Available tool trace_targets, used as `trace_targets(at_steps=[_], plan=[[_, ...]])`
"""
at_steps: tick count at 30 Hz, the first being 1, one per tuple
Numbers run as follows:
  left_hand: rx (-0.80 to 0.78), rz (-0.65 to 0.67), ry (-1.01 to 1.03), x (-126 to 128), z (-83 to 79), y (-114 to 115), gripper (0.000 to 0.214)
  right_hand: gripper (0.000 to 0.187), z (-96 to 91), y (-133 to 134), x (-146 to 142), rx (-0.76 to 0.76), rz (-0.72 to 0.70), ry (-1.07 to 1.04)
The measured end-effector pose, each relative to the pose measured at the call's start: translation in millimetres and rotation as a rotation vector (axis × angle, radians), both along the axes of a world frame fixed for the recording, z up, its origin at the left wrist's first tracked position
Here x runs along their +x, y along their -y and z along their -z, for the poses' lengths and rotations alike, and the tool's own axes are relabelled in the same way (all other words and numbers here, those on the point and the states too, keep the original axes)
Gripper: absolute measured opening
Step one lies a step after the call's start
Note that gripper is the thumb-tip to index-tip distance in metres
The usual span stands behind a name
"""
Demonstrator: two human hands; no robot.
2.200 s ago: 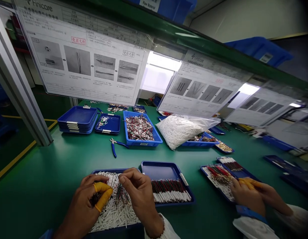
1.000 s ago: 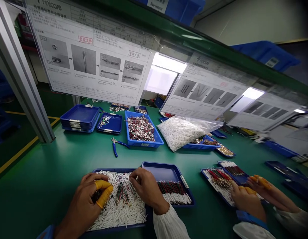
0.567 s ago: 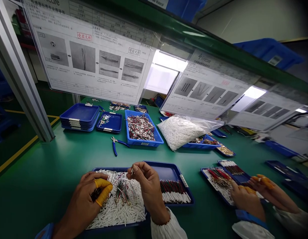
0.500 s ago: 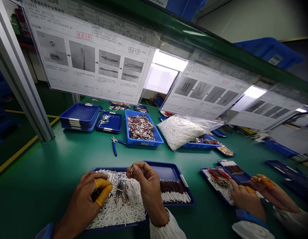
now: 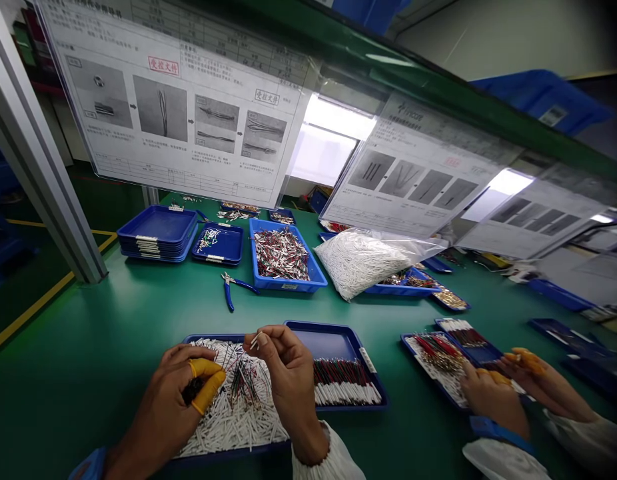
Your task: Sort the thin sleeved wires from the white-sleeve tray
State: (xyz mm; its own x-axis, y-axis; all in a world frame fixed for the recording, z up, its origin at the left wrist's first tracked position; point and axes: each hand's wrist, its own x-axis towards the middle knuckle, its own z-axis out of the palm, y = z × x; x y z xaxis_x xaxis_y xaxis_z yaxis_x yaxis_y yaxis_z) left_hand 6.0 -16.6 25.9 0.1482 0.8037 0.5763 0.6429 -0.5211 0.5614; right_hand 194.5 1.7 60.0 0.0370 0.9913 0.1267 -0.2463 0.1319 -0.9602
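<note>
My left hand [image 5: 171,403] rests on a blue tray [image 5: 223,456] heaped with small white tubes [image 5: 238,423]. It wears yellow finger cots on thumb and forefinger and pinches a bundle of thin dark wires [image 5: 244,385]. My right hand [image 5: 286,373] is raised just above the same tray, its fingertips pinched on one white tube [image 5: 256,339]. To the right, a second blue tray [image 5: 338,343] holds a row of red and green wires with white tubes [image 5: 343,387] fitted on them.
A co-worker's hands [image 5: 508,390] with yellow finger cots work over trays [image 5: 458,357] at the right. Farther back lie blue-handled pliers [image 5: 232,288], a tray of terminals [image 5: 281,255], a bag of white tubes [image 5: 361,260] and stacked blue trays [image 5: 156,233]. Instruction sheets [image 5: 173,107] hang overhead.
My right hand went from the wires to the tube pile, picked up one white tube and lifted it. It has since drifted slightly left. My left hand has kept its grip on the wires.
</note>
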Motion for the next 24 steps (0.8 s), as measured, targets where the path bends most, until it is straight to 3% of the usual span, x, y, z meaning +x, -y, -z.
trace_targets(at_steps=[10, 21, 24], plan=[[-0.023, 0.0, 0.008, 0.3, -3.3, 1.2, 0.016, 0.026, -2.4, -0.5, 1.5, -0.01, 0.028, -0.023], [-0.095, -0.014, 0.007, -2.4, 1.1, 1.3, 0.014, 0.024, 4.0, 3.2, -0.2, -0.023, -0.128, 0.057], [-0.111, -0.018, 0.007, -2.9, 0.9, 1.5, 0.015, 0.028, 4.2, 0.4, 3.9, -0.021, -0.055, 0.128]])
